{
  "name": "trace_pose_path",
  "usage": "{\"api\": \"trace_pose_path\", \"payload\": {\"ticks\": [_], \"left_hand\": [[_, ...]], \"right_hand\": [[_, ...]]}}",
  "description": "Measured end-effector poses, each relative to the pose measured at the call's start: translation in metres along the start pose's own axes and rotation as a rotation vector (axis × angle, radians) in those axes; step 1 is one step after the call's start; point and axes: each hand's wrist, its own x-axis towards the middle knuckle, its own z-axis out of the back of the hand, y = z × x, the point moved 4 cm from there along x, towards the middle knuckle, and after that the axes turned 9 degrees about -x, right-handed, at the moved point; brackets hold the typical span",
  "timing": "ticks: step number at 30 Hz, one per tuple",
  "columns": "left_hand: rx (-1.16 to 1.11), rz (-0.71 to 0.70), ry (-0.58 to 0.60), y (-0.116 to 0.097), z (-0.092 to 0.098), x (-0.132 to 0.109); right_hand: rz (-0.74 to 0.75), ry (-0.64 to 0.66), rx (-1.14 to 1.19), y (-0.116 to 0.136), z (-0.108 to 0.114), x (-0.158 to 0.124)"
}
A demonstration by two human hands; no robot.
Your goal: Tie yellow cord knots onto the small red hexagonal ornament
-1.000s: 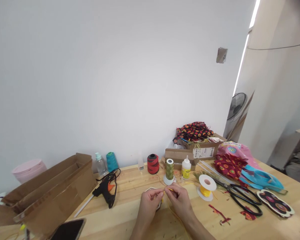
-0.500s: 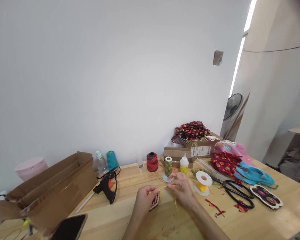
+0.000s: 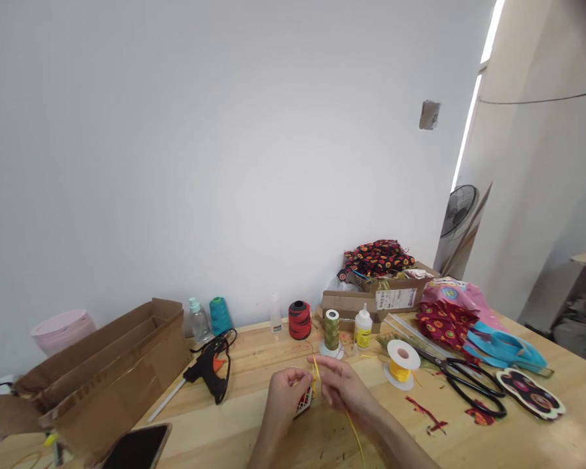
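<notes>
My left hand [image 3: 281,398] is closed, thumb and fingers pinching yellow cord at the top of a small lattice-patterned ornament [image 3: 303,402] with red showing through it. Fingers partly cover this piece. Close beside it, my right hand [image 3: 346,392] has its fingers bent around the yellow cord [image 3: 354,431]. A loop of cord rises between the two hands, and a long tail hangs below the right one toward the table's front. To the right of that hand stands a white spool of yellow cord [image 3: 399,372].
Behind the hands stand a green thread spool [image 3: 331,332], a red cord spool [image 3: 299,320] and a glue bottle [image 3: 362,327]. Black-handled scissors [image 3: 473,387] and fabric scraps [image 3: 427,415] lie right. Left are a glue gun [image 3: 209,374], a cardboard box [image 3: 122,371] and a phone [image 3: 135,448].
My right hand has moved left and slightly down, closer to the left hand. The cord, earlier stretched sideways between the hands, now forms an upright loop. The view has shifted slightly.
</notes>
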Motion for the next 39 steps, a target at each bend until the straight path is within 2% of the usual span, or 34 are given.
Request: {"api": "trace_pose_path", "payload": {"ticks": [5,9,12,18,26,39], "left_hand": [[-0.033,0.026,0.049,0.002,-0.003,-0.001],[-0.041,0.028,0.091,0.0,-0.008,-0.004],[-0.011,0.001,0.127,-0.002,-0.012,-0.005],[0.01,0.044,0.085,-0.001,-0.008,-0.005],[-0.05,0.036,0.089,0.001,-0.008,-0.003],[-0.098,0.081,-0.089,-0.003,0.0,-0.003]], "right_hand": [[0.195,-0.189,-0.435,-0.01,-0.004,0.001],[0.298,-0.293,-0.718,-0.003,-0.002,-0.004],[0.326,-0.353,-0.834,0.005,0.0,-0.009],[0.365,-0.358,-0.934,0.019,0.003,-0.016],[0.542,-0.482,-1.029,0.024,0.006,-0.017],[0.616,-0.518,-1.061,0.027,0.006,-0.017]]}}
